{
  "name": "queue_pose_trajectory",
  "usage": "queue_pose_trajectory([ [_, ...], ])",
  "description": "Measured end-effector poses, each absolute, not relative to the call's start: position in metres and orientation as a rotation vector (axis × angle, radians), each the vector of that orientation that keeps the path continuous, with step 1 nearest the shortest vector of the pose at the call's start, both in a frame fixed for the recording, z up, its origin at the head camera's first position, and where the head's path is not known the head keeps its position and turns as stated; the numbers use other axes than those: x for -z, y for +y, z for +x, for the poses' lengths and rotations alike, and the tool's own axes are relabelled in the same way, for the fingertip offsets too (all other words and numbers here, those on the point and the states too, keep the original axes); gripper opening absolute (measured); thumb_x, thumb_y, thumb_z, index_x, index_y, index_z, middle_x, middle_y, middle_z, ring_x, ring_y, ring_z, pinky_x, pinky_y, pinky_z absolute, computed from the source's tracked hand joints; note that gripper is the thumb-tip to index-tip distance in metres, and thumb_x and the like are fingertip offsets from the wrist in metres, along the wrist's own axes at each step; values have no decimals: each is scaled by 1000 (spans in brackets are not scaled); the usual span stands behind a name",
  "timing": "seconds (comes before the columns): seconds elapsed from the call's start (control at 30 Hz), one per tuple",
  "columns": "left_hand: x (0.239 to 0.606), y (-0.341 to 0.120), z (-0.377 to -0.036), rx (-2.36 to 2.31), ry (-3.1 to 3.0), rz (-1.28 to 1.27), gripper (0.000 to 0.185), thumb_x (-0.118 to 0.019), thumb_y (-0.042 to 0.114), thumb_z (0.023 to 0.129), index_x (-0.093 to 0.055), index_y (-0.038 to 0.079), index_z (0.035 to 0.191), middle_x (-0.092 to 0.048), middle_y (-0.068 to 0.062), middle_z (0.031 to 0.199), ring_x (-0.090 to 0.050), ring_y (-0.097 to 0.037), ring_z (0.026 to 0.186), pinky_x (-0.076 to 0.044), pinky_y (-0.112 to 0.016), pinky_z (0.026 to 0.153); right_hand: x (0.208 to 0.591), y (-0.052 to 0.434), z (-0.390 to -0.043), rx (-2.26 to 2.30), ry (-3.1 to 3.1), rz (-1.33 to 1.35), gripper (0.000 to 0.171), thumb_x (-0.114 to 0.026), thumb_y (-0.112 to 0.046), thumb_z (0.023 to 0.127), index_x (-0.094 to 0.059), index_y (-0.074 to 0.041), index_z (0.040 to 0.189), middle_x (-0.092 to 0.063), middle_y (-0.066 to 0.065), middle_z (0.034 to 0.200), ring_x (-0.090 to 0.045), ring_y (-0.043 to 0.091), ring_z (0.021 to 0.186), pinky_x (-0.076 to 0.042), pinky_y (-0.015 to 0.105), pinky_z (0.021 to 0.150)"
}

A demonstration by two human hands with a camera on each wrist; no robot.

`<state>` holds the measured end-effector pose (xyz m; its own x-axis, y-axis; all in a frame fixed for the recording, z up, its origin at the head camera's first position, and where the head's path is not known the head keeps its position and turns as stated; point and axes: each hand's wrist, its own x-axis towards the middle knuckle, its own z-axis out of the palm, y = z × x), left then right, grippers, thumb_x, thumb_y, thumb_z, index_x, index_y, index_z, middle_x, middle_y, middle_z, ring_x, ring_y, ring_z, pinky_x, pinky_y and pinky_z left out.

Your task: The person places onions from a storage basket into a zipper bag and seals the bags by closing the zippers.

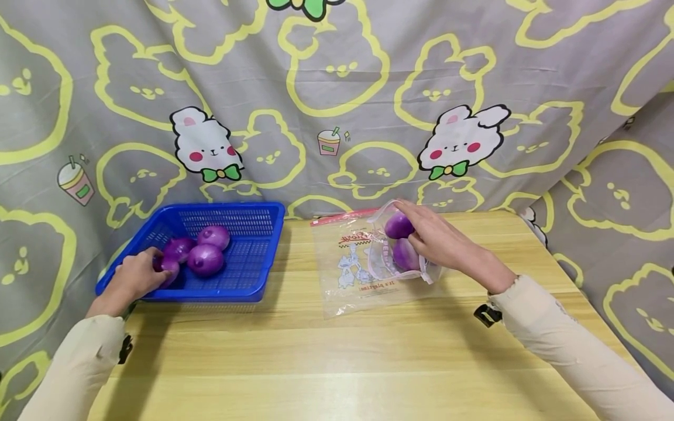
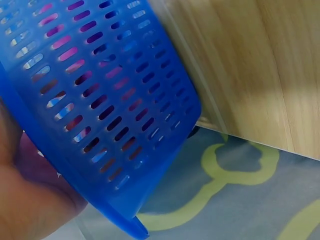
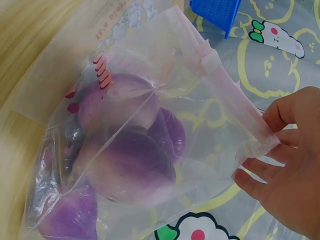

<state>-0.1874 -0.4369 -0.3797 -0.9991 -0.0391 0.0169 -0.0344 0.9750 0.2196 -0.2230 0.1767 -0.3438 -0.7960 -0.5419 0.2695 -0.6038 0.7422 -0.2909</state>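
Head view: left hand (image 1: 138, 275) gripped a firm, slick-skinned red onion (image 1: 167, 266); right hand (image 1: 439, 240) pinched the floppy zip bag (image 1: 363, 260) rim, best held there.

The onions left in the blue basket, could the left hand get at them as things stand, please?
Probably yes: the left hand already grips one onion inside the open-topped blue basket, and the other onions lie uncovered right beside it.

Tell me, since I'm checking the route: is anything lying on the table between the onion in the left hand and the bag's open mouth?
Nothing visible: bare table separates the basket from the bag, whose mouth the right hand holds open.
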Motion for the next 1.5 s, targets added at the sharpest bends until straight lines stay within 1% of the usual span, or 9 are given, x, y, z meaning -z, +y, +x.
queue_pose_trajectory([
  [0.2, 381, -429, -184, 325, -2938, -5, 55, -73, 25, 86, -50, -12, 120, -60, -38, 100, -58, -51, 82, -44, -63, 67, 345, 178, -223, -553, -2771, 916, 70, -56, 1, 89, -30, 0, 153, -32, 21, 157, -32, 40, 143, -26, 56, 116],
  [0.43, 387, -414, -178, 330, -2730, -80, 53, -74, 11, 85, -48, -9, 128, -54, -40, 117, -54, -61, 96, -41, -72, 75, 346, 180, -222, -561, -2769, 907, 70, -57, 1, 89, -30, 0, 154, -32, 21, 157, -32, 40, 143, -26, 56, 116],
  [0.6, 392, -406, -172, 363, -2614, -114, 54, -71, 2, 84, -48, -7, 131, -52, -35, 125, -51, -61, 102, -39, -74, 76, 349, 180, -223, -581, -2742, 933, 70, -58, 3, 88, -31, 1, 153, -34, 22, 156, -35, 41, 141, -30, 54, 114],
  [0.9, 398, -387, -164, 423, -2485, -153, 54, -74, 3, 85, -49, -6, 132, -54, -31, 126, -53, -57, 106, -40, -74, 81, 351, 181, -223, -564, -2731, 967, 68, -54, 2, 89, -31, 3, 153, -33, 23, 156, -35, 41, 141, -31, 55, 114],
  [1.13, 397, -372, -161, 475, -2374, -196, 60, -78, 3, 82, -52, -2, 136, -54, -28, 134, -54, -57, 111, -39, -75, 83, 346, 182, -226, -565, -2715, 961, 66, -54, 4, 89, -33, 2, 152, -35, 22, 155, -35, 40, 142, -30, 54, 115],
  [1.27, 396, -356, -151, 479, -2288, -301, 67, -81, 3, 79, -53, 2, 140, -50, -23, 145, -52, -52, 121, -42, -71, 88, 348, 182, -225, -573, -2724, 962, 66, -54, 2, 90, -32, 2, 152, -33, 23, 156, -34, 40, 142, -29, 53, 115],
  [1.33, 396, -346, -147, 481, -2237, -369, 68, -81, 4, 78, -54, 3, 141, -49, -20, 147, -52, -48, 125, -44, -64, 94, 349, 183, -224, -579, -2731, 951, 67, -54, 1, 90, -31, 1, 153, -32, 22, 157, -33, 39, 143, -29, 54, 115],
  [1.4, 395, -336, -145, 487, -2199, -429, 65, -79, 8, 81, -54, 4, 141, -49, -17, 148, -51, -45, 128, -44, -54, 102, 350, 184, -223, -574, -2736, 931, 68, -54, 0, 90, -30, -1, 154, -31, 20, 158, -32, 38, 143, -28, 53, 115],
  [1.5, 390, -323, -144, 501, -2164, -501, 56, -74, 21, 89, -56, 5, 140, -50, -18, 147, -51, -43, 129, -41, -48, 107, 351, 185, -223, -572, -2725, 919, 68, -56, 0, 91, -31, -3, 154, -31, 19, 158, -32, 38, 143, -29, 54, 115],
])
